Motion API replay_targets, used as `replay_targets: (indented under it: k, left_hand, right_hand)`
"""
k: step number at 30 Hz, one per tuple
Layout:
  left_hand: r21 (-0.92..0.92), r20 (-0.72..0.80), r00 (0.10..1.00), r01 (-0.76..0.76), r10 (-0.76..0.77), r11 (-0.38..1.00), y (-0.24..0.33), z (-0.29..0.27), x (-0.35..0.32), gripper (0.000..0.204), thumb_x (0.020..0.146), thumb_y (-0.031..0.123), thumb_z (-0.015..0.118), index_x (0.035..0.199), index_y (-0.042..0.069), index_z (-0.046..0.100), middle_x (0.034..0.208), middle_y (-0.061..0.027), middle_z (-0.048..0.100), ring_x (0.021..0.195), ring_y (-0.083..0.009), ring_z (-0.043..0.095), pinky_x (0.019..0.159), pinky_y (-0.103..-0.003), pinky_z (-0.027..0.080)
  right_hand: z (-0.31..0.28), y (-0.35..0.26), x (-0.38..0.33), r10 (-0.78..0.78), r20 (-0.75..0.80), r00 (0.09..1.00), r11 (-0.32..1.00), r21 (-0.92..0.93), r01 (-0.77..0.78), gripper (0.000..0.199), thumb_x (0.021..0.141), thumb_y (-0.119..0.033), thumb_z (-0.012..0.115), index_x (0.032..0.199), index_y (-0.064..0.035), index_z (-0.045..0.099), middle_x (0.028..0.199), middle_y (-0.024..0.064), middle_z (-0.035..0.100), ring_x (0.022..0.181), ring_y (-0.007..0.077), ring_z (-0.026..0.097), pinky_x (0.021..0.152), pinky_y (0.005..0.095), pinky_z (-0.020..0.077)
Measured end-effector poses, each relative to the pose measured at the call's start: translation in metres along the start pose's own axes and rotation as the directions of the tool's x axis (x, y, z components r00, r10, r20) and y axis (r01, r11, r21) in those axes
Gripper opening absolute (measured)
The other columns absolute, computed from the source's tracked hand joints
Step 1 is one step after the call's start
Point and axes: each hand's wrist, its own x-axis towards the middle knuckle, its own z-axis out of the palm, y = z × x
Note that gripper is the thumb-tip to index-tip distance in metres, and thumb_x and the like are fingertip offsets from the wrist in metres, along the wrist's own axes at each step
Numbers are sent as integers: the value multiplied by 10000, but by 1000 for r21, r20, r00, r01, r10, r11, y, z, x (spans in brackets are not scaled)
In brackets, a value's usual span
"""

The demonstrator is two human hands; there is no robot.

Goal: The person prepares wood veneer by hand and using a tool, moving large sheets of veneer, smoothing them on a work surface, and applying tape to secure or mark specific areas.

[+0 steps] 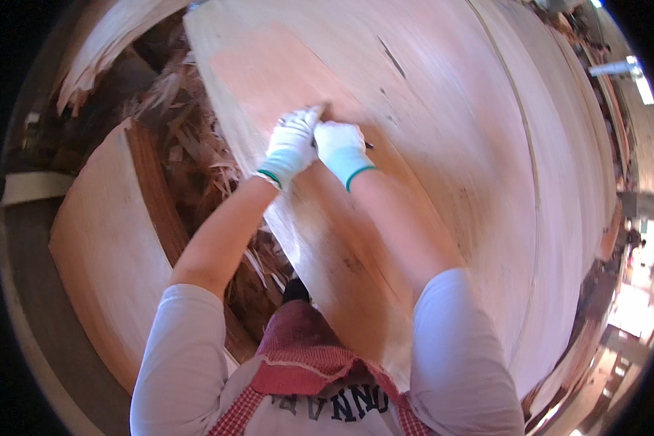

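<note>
Both my hands wear white knit gloves with pale teal cuffs and green rims. They meet on a broad sheet of thin wood veneer (443, 94), near its left edge. My left hand (293, 136) rests on a pinkish veneer strip (261, 69), its blurred fingers stretched toward the upper right. Beside it, touching, my right hand (338, 142) is closed. A small dark end (369, 146) sticks out at the right side of this fist; the rest of that object is hidden. A dark slit (391, 57) marks the sheet beyond my hands.
Broken veneer scraps (189, 138) fill the gap at the left. Farther left stands a stack of wood sheets (109, 240) with a brown edge. The large sheet curves away to the right, with a long seam (519, 109). A red checked apron (305, 341) covers my front.
</note>
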Motion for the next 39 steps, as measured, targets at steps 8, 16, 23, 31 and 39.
replay_targets:
  k: [8, 16, 23, 31, 39]
  left_hand:
    - [148, 28, 995, -101, 97, 984, 2, 2, -4, 628, 757, 364, 711, 1257, 34, 523, 1293, -164, 525, 1183, -330, 499, 1001, -424, 394]
    - [-193, 121, 839, -504, 531, 842, 264, 109, -108, 594, 794, 325, 677, 1279, 37, 494, 1395, -164, 444, 1333, -311, 370, 1116, -431, 278]
    - [-270, 176, 776, -554, 606, 787, 403, 142, -171, 668, 785, 331, 698, 1327, 22, 460, 1455, -181, 385, 1367, -341, 326, 1142, -444, 238]
    - [-83, 220, 740, -635, 635, 768, 511, 193, -251, 505, 867, 156, 551, 1330, -21, 451, 1424, -198, 425, 1339, -334, 383, 1131, -463, 264]
    - [-105, 345, 541, -790, 767, 604, 575, 239, -366, 586, 947, 371, 450, 1406, 14, 385, 1507, -153, 321, 1411, -271, 271, 1166, -429, 167]
  right_hand:
    - [45, 169, -266, 248, 51, 967, 969, -6, -248, 177, 933, -279, 496, 1015, -126, 527, 762, 110, 668, 650, 314, 665, 528, 441, 517]
    - [46, 208, -351, 397, 123, 910, 918, -43, -395, 218, 934, -343, 497, 968, -131, 536, 767, 92, 662, 736, 302, 674, 620, 446, 523]
    - [95, 286, -537, 527, 38, 849, 848, -97, -522, 205, 916, -322, 511, 948, -122, 543, 789, 94, 676, 724, 302, 677, 580, 457, 524]
    - [154, 286, -750, 805, 67, 589, 590, 10, -808, 127, 899, -241, 504, 913, -116, 525, 736, 117, 667, 641, 320, 664, 526, 449, 510]
    - [180, 167, -852, 944, 206, 258, 198, 271, -942, 252, 942, -334, 480, 1053, -108, 490, 801, 202, 668, 700, 389, 654, 610, 536, 503]
